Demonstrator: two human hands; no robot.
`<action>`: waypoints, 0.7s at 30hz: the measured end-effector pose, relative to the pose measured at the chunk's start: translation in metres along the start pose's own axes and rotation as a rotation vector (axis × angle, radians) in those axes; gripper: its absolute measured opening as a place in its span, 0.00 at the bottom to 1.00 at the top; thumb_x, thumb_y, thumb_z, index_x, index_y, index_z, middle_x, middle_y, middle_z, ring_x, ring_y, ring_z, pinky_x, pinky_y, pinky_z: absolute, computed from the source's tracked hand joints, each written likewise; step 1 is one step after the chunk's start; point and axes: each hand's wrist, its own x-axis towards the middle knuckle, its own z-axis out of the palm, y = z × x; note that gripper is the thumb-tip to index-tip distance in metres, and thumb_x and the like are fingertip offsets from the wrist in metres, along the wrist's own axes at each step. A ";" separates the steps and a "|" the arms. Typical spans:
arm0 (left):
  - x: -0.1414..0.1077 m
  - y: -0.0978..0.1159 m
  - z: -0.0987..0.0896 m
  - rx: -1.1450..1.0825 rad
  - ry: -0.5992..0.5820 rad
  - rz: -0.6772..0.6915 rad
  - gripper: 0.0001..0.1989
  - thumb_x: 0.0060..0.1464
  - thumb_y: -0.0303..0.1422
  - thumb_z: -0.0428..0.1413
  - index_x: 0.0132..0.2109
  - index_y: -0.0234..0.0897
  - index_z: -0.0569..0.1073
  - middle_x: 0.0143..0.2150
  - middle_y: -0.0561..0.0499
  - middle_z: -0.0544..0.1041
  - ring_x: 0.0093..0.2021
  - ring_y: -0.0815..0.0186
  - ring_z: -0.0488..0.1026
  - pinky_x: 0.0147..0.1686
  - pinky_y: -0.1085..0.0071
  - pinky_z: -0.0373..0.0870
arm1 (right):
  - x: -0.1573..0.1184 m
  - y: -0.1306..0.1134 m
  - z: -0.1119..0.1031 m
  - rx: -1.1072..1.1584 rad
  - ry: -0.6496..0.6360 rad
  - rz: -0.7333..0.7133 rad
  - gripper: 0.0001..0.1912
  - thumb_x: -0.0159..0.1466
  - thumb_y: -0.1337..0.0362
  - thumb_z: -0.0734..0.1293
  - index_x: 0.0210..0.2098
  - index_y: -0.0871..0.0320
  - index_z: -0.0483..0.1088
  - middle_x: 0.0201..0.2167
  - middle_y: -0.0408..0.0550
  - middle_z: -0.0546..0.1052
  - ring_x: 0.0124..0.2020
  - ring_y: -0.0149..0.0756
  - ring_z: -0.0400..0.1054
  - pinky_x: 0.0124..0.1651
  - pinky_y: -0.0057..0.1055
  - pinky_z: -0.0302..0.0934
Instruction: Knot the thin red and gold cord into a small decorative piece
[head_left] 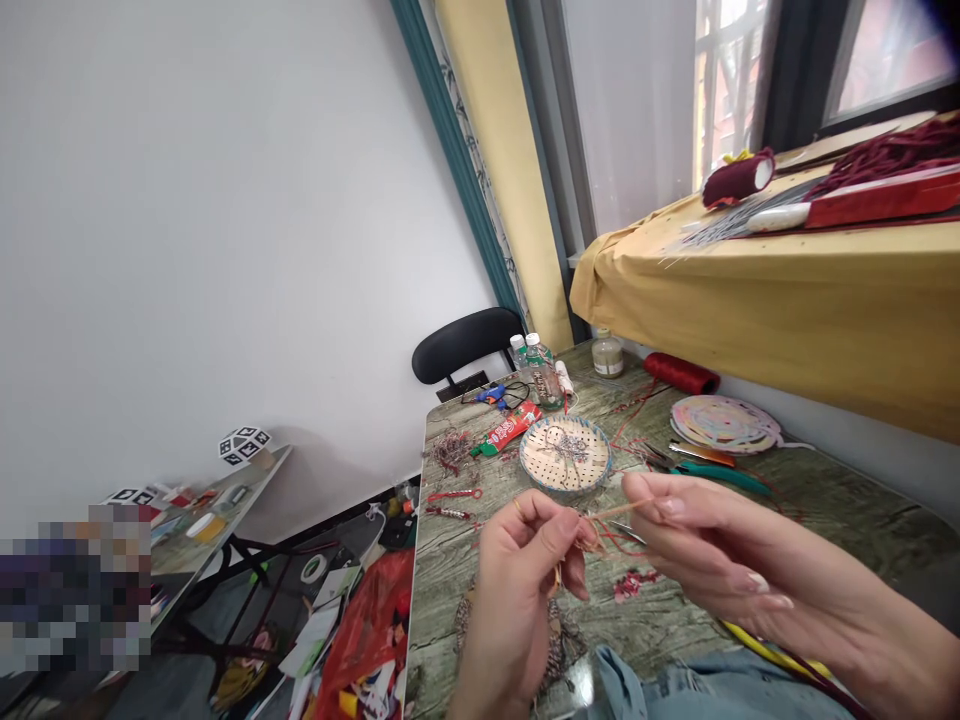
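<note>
Over the near part of the table, my left hand [529, 560] pinches a thin orange cord [616, 511], with a small tangle of it at the fingertips. The cord runs taut to my right hand [697, 540], whose thumb and forefinger are closed on its other end. The other fingers of my right hand are loosely extended. Below and between the hands lies a small red braided piece [634, 584]. Just beyond them stands a shallow woven basket [534, 470] holding small metallic bits and cord. A patterned dark bundle [562, 650] is partly hidden behind my left wrist.
Teal-handled pliers [731, 476] and a pastel coiled mat [726, 424] lie right of the basket. Plastic bottles [546, 375], a red thread spool [682, 373] and a glass jar [607, 355] stand farther back. A yellow-draped ledge [787, 300] overhangs the right side. A black chair [469, 345] is behind.
</note>
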 end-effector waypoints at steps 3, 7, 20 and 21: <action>0.001 -0.002 0.001 0.075 0.070 0.066 0.12 0.39 0.33 0.71 0.23 0.33 0.77 0.18 0.53 0.76 0.17 0.74 0.68 0.19 0.80 0.64 | -0.003 -0.007 0.005 -0.278 0.124 -0.036 0.14 0.60 0.56 0.73 0.27 0.57 0.68 0.15 0.31 0.53 0.17 0.24 0.39 0.18 0.20 0.38; -0.001 -0.004 0.002 0.205 0.098 0.123 0.05 0.40 0.28 0.70 0.24 0.35 0.81 0.17 0.55 0.77 0.18 0.72 0.72 0.21 0.79 0.67 | 0.000 -0.016 0.016 -0.634 0.171 -0.097 0.19 0.57 0.47 0.73 0.25 0.56 0.71 0.21 0.38 0.62 0.23 0.29 0.50 0.24 0.24 0.48; -0.012 -0.010 0.009 0.033 0.031 0.151 0.06 0.41 0.25 0.70 0.26 0.36 0.80 0.21 0.57 0.79 0.20 0.73 0.75 0.24 0.79 0.74 | 0.018 -0.007 -0.008 -0.767 0.267 -0.278 0.22 0.60 0.43 0.70 0.27 0.55 0.69 0.20 0.37 0.58 0.23 0.30 0.48 0.25 0.28 0.44; -0.012 -0.011 0.009 0.014 0.025 0.165 0.06 0.42 0.26 0.70 0.27 0.36 0.80 0.21 0.56 0.79 0.20 0.73 0.75 0.24 0.80 0.74 | 0.018 -0.004 -0.010 -0.760 0.255 -0.263 0.22 0.60 0.43 0.70 0.27 0.55 0.68 0.20 0.36 0.58 0.23 0.30 0.48 0.25 0.28 0.43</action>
